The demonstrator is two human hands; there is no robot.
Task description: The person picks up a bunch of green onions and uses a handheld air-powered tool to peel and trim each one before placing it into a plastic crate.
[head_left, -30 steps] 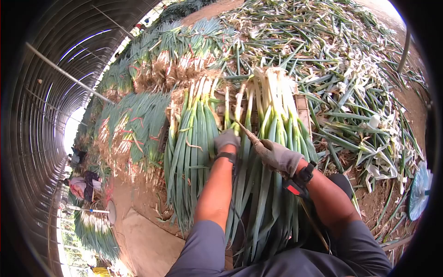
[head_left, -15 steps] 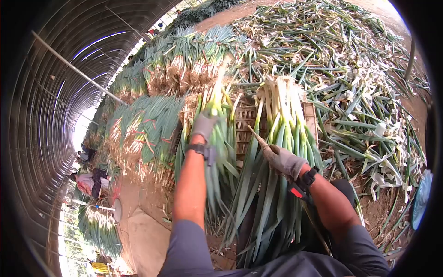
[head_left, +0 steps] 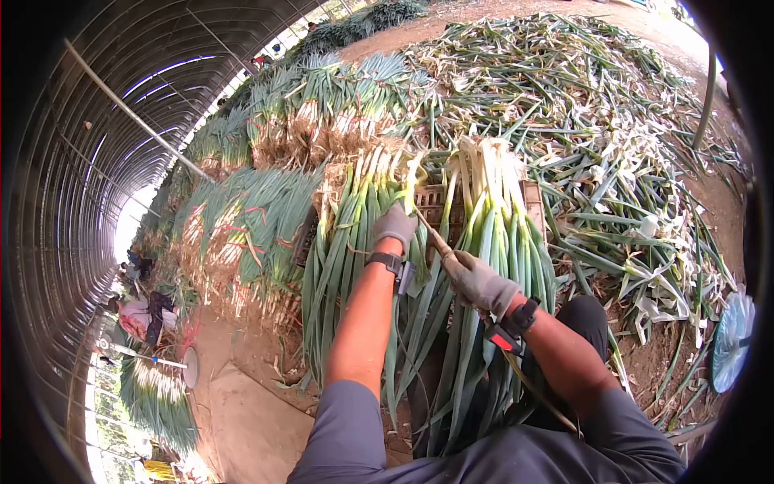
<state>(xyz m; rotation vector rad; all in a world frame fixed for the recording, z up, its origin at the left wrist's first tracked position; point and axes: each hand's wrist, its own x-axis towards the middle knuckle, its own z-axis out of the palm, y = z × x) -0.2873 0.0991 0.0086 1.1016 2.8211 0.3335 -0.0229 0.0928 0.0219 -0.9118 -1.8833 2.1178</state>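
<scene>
My gloved left hand (head_left: 395,226) is closed round a green onion (head_left: 412,179), whose pale end points up past my fingers. My gloved right hand (head_left: 480,282) grips a thin stick-like tool (head_left: 432,234); its tip reaches close to my left hand. Under and left of my left hand lies a row of untrimmed green onions (head_left: 355,202), long leaves hanging toward me. Right of it, a bunch of green onions with clean white stems (head_left: 493,173) lies just beyond my right hand. Both rest on a brown plastic crate (head_left: 435,202).
A big heap of stripped leaves (head_left: 597,161) covers the right side. Tied onion bundles (head_left: 242,218) lie on the left and beyond. A blue plastic bag (head_left: 732,343) is at the far right. A person (head_left: 145,316) is at the far left, near a round-ended pole (head_left: 190,367).
My left hand has moved right and slightly down, now round an onion near the tool. My right hand has shifted slightly left. The view has shifted a little.
</scene>
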